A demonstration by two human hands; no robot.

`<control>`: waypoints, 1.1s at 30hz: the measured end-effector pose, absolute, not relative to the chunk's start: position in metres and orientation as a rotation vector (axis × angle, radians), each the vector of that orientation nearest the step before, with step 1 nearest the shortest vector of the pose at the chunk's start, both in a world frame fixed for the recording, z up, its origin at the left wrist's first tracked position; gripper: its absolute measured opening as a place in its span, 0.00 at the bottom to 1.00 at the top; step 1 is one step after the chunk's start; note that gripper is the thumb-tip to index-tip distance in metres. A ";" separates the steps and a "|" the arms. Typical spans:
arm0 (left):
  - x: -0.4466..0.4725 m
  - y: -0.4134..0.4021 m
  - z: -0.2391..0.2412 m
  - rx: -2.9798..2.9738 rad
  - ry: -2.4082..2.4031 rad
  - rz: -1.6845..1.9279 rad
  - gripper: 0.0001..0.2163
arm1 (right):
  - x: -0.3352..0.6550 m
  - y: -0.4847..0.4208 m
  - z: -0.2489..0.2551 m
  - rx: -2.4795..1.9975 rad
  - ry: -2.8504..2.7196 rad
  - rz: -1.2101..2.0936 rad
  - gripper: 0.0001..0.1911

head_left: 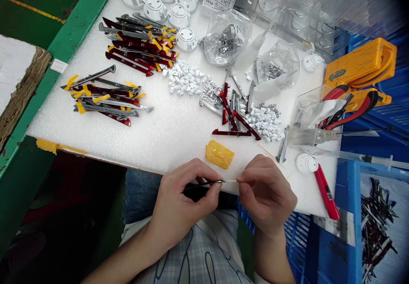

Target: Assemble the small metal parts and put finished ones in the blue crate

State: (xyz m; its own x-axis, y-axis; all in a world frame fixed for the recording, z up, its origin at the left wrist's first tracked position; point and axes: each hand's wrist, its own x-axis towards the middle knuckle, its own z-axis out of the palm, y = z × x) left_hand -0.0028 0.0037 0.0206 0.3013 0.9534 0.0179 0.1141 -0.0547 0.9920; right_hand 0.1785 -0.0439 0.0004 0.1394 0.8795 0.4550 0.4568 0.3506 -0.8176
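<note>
My left hand [183,199] is closed around a thin dark metal strip [204,184], held level just off the near edge of the white foam mat [128,126]. My right hand [266,192] pinches a slender wooden stick [230,181] whose tip meets the end of the strip. Both hands hover over my lap, close together. A crumpled yellow tape piece [219,153] lies on the mat just beyond them.
On the mat lie bundles of red and silver strips bound with yellow tape [107,96] [140,41], loose strips [233,113], heaps of small white parts [185,79], white round caps [159,1], plastic bags [226,37]. Yellow tool [361,67] and blue crates [377,216] stand at right.
</note>
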 end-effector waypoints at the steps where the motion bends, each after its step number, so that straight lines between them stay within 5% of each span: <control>1: -0.003 0.003 0.021 1.448 1.053 0.945 0.10 | 0.179 -0.044 0.000 -1.270 -1.493 0.470 0.11; 33: -0.005 0.004 0.019 1.423 1.064 0.954 0.10 | 0.188 -0.049 0.001 -1.357 -1.503 0.338 0.08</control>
State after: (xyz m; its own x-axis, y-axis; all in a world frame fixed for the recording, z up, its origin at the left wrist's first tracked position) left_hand -0.0050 0.0045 0.0187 0.2809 0.9597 0.0018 0.1060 -0.0328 0.9938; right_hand 0.1882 -0.0491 0.0008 0.1758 0.8542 0.4894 0.5629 0.3206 -0.7618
